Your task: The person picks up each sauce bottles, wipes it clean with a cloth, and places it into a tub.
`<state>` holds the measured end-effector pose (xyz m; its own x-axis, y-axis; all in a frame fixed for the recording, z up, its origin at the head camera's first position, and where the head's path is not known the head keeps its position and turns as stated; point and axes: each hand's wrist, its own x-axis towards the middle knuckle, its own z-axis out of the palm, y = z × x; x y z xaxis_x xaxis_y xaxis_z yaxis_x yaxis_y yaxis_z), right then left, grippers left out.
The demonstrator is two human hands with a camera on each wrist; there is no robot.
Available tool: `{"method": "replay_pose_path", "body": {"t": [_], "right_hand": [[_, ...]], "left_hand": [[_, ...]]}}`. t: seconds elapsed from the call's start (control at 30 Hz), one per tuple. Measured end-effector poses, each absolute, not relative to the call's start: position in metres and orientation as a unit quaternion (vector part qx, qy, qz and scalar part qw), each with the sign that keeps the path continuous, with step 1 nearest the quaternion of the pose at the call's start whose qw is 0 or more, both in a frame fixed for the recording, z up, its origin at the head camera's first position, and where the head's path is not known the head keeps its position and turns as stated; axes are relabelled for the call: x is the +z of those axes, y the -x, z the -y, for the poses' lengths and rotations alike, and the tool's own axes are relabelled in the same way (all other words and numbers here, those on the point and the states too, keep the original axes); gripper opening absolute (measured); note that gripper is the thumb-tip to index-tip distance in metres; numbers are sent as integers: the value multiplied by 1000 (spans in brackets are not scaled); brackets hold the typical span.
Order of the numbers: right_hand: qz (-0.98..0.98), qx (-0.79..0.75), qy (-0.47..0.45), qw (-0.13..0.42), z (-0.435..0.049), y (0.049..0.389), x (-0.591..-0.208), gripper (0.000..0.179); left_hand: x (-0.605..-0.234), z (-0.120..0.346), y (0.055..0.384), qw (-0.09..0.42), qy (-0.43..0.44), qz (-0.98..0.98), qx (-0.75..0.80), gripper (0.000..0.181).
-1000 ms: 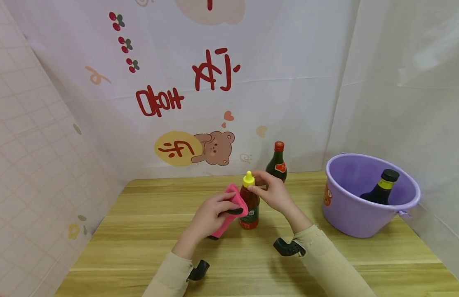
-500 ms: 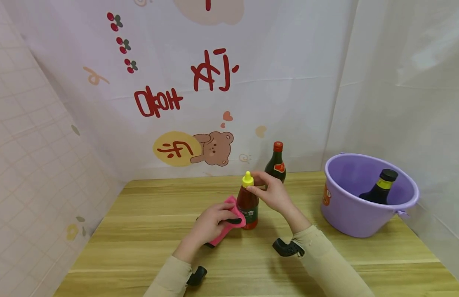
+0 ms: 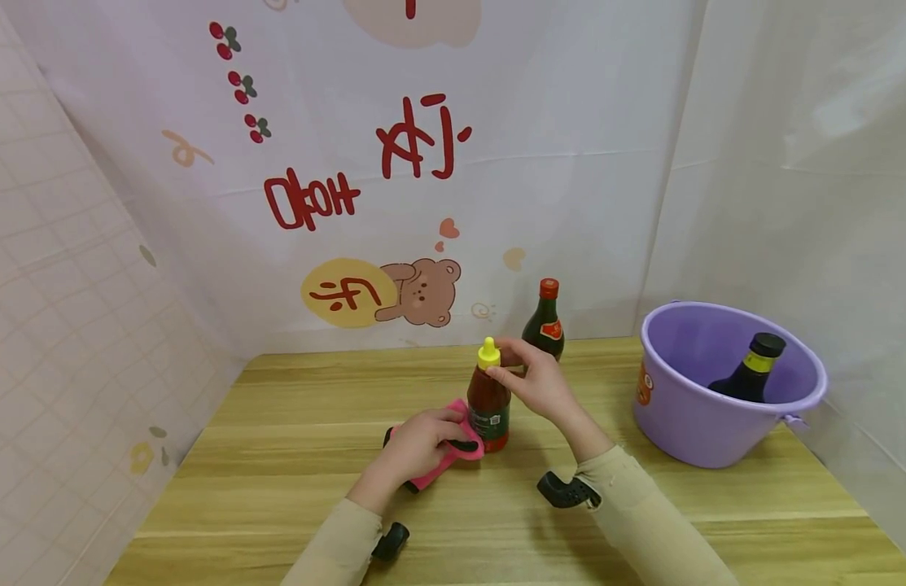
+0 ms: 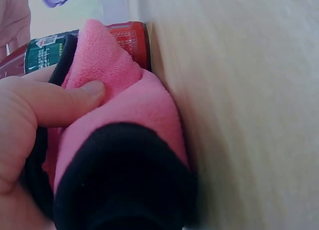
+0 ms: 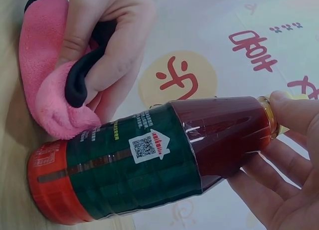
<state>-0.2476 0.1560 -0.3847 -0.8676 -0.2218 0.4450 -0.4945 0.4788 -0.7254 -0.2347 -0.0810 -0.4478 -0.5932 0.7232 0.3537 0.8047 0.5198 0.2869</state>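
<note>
A sauce bottle (image 3: 489, 395) with a yellow nozzle cap, dark red contents and a green and red label stands upright on the table. My right hand (image 3: 535, 380) pinches its neck just below the cap; the right wrist view shows the thumb and fingers around that neck (image 5: 269, 117). In my left hand (image 3: 421, 443) is a bunched pink cloth (image 3: 453, 465) with black edging. The cloth touches the lower left side of the bottle, as the right wrist view shows. Thumb and fingers grip the cloth (image 4: 119, 85) in the left wrist view.
Behind my right hand stands a dark green bottle (image 3: 546, 321) with a red cap. A purple bucket (image 3: 687, 415) sits on the right of the wooden table (image 3: 299, 407), holding a black-capped bottle (image 3: 753, 370). A printed white curtain (image 3: 570, 203) hangs behind.
My left hand and the cloth have moved down along the bottle's left side, from its upper part to near its base. My right hand has stayed at the neck.
</note>
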Motion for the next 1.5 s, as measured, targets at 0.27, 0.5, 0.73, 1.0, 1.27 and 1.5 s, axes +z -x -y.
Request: {"method": "replay_pose_path", "body": {"t": [0.27, 0.5, 0.73, 1.0, 1.27, 1.5], "right_hand": [[844, 465, -215, 157, -153, 247, -386, 39], [829, 490, -221, 155, -150, 246, -385, 42], [845, 466, -197, 174, -146, 245, -384, 47], [859, 445, -160, 195, -140, 245, -381, 48], [861, 438, -151, 211, -138, 245, -382, 41], [849, 470, -175, 164, -144, 249, -382, 38]], "left_hand": [[-447, 78, 235, 81, 442, 873, -191, 28], [-445, 79, 236, 72, 448, 871, -188, 29], [-441, 89, 235, 76, 455, 867, -186, 26], [-436, 99, 234, 103, 463, 861, -185, 28], [-427, 109, 232, 123, 443, 868, -187, 22], [-409, 116, 232, 110, 408, 876, -232, 30]]}}
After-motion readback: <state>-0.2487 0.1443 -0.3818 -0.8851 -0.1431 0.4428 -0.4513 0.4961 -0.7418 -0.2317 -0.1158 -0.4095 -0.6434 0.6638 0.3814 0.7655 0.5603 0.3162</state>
